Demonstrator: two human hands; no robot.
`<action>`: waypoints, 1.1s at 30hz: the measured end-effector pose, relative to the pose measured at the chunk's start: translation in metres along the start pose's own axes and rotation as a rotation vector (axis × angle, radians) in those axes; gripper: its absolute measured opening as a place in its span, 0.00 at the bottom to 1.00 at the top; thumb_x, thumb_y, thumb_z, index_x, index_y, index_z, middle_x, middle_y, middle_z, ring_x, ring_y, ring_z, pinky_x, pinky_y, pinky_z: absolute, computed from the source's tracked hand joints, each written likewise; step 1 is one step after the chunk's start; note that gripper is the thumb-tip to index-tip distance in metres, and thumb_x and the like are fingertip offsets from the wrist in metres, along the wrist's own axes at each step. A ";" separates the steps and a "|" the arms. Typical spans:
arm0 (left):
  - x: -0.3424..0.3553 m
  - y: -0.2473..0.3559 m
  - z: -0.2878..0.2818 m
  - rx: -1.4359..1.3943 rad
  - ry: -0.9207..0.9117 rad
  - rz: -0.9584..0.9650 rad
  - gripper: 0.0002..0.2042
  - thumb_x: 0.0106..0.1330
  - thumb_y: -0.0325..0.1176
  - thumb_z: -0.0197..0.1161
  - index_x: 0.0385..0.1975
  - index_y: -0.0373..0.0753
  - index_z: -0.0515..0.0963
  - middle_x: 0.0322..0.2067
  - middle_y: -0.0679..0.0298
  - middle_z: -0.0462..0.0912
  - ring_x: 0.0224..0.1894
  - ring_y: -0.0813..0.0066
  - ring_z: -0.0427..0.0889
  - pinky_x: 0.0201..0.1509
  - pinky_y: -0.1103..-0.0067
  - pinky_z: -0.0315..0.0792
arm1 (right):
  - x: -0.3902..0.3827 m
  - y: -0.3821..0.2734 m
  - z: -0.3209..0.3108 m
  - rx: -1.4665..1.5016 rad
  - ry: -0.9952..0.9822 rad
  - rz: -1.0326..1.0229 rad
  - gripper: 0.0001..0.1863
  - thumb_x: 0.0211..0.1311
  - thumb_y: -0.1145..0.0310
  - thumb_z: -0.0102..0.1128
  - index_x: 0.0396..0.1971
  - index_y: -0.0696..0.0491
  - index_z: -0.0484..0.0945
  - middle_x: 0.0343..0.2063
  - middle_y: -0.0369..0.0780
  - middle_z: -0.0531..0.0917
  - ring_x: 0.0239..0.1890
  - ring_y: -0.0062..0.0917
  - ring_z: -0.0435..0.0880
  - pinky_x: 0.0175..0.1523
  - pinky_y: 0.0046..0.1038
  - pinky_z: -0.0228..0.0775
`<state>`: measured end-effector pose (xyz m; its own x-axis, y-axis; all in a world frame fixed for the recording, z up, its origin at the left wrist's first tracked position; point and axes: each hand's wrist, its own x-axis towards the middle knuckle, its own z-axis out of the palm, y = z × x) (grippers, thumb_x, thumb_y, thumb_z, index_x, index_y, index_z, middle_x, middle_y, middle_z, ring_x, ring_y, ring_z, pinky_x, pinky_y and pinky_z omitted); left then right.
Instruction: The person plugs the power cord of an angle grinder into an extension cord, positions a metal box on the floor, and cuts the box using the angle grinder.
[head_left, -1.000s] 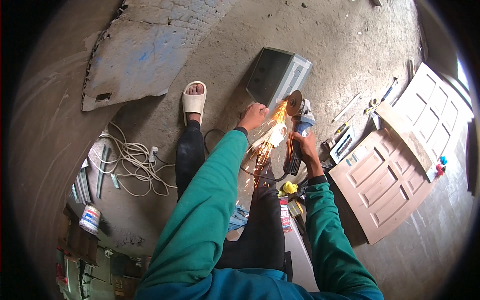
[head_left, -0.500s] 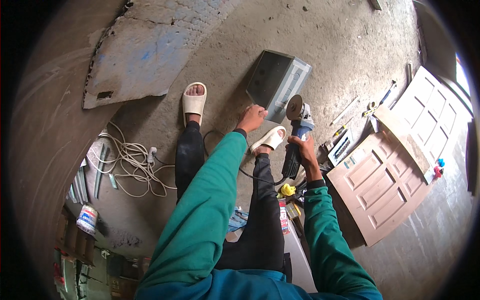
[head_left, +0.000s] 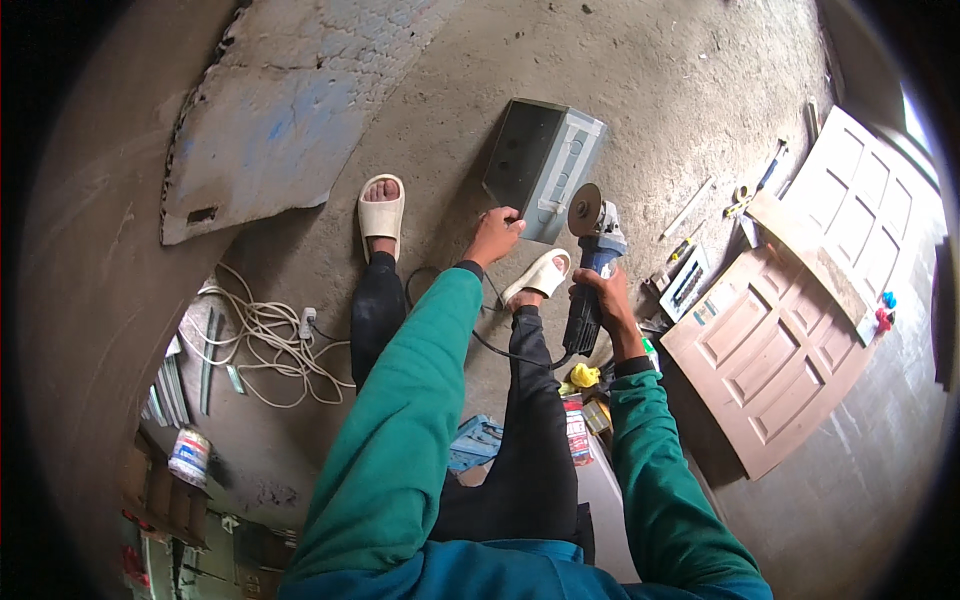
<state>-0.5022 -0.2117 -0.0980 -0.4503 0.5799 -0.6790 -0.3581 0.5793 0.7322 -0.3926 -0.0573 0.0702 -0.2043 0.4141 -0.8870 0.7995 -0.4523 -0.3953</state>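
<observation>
A grey metal box [head_left: 520, 150] with round knockouts along one side rests on the concrete floor in front of my feet. My left hand [head_left: 495, 236] is closed on the box's near edge, fingers curled at its corner. In my right hand [head_left: 604, 297] is an angle grinder [head_left: 597, 262], gripped round its dark body. The grinder's disc [head_left: 586, 209] points away from me, just to the right of the box; any contact between them cannot be made out. A black power cord [head_left: 500, 350] runs from the grinder's rear end across my leg.
A coiled white extension cord [head_left: 262, 335] lies left of my sandalled feet. Cracked board [head_left: 270, 130] leans at far left. On the right are panelled doors [head_left: 770, 360], hand tools [head_left: 740, 200] and a tray [head_left: 685, 283]. A paint can [head_left: 189, 457] stands lower left.
The box and my left hand sit slightly further left in the picture, while the view itself has shifted a little. My right hand keeps hold of the grinder in nearly the same place.
</observation>
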 end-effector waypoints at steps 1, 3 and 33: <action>0.000 0.001 -0.001 0.019 0.009 -0.017 0.18 0.60 0.39 0.63 0.43 0.32 0.78 0.38 0.49 0.83 0.41 0.58 0.83 0.47 0.70 0.74 | 0.000 0.001 0.000 0.014 -0.006 0.005 0.19 0.46 0.67 0.69 0.37 0.57 0.75 0.25 0.37 0.80 0.20 0.20 0.78 0.26 0.23 0.72; -0.001 0.004 -0.002 0.026 -0.004 0.011 0.17 0.60 0.40 0.63 0.43 0.33 0.78 0.38 0.50 0.83 0.41 0.59 0.83 0.47 0.70 0.74 | 0.005 0.012 -0.009 0.033 0.001 -0.013 0.19 0.45 0.68 0.69 0.38 0.58 0.75 0.25 0.37 0.80 0.20 0.20 0.78 0.26 0.23 0.72; 0.008 -0.002 0.015 0.676 -0.004 0.400 0.18 0.46 0.25 0.64 0.41 0.34 0.76 0.40 0.49 0.78 0.49 0.44 0.73 0.55 0.58 0.66 | -0.052 0.125 -0.080 0.640 0.043 -0.008 0.23 0.43 0.69 0.68 0.39 0.60 0.71 0.26 0.39 0.78 0.21 0.23 0.80 0.28 0.24 0.76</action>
<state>-0.4929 -0.1996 -0.1052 -0.4364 0.8192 -0.3721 0.4064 0.5484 0.7308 -0.2364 -0.0720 0.0863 -0.1751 0.4447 -0.8784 0.2998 -0.8257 -0.4778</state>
